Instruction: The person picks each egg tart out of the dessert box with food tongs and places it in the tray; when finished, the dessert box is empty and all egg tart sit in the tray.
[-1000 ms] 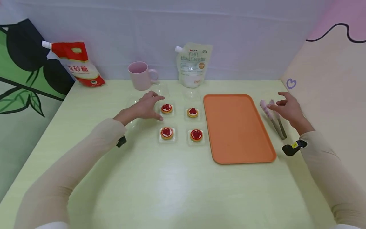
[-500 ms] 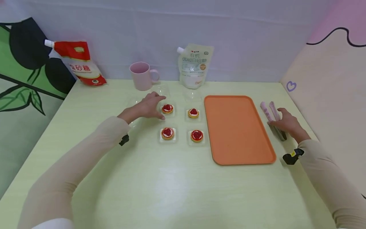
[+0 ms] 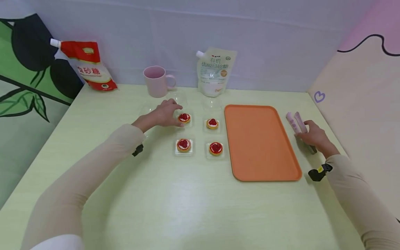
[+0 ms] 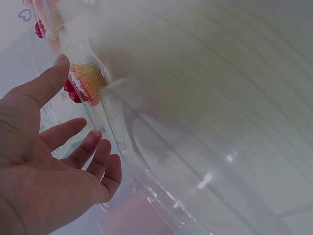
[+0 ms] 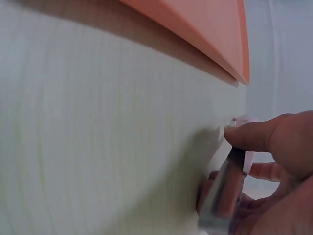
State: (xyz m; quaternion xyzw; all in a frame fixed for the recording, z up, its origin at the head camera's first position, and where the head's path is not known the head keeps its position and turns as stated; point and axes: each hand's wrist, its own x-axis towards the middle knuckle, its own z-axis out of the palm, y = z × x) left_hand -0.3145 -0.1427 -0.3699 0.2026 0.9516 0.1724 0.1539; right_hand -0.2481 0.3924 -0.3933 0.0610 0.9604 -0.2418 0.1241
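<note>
My left hand point(image 3: 164, 114) reaches to the back left tart point(image 3: 184, 118), which has a red topping and sits in a clear plastic box point(image 4: 161, 156). In the left wrist view, the thumb lies near the tart and the other fingers, loosely bent, are at the edge of the clear plastic; whether they touch it is hard to tell. At the right, my right hand point(image 3: 315, 136) holds a pair of tongs point(image 3: 299, 122) with pink handles around their middle. The right wrist view has the thumb on one side of the metal part point(image 5: 222, 196) and the fingers on the other.
More boxed tarts stand nearby: back right point(image 3: 212, 123), front left point(image 3: 183, 145) and front right point(image 3: 216, 148). An orange tray point(image 3: 262, 142) lies between them and the tongs. Behind are a pink mug point(image 3: 155, 83), a white pouch point(image 3: 215, 73) and a red-and-white bag point(image 3: 90, 66).
My right hand has come down from beside the tongs onto them and now grips them. The left hand has shifted slightly right, its thumb closer to the back left tart.
</note>
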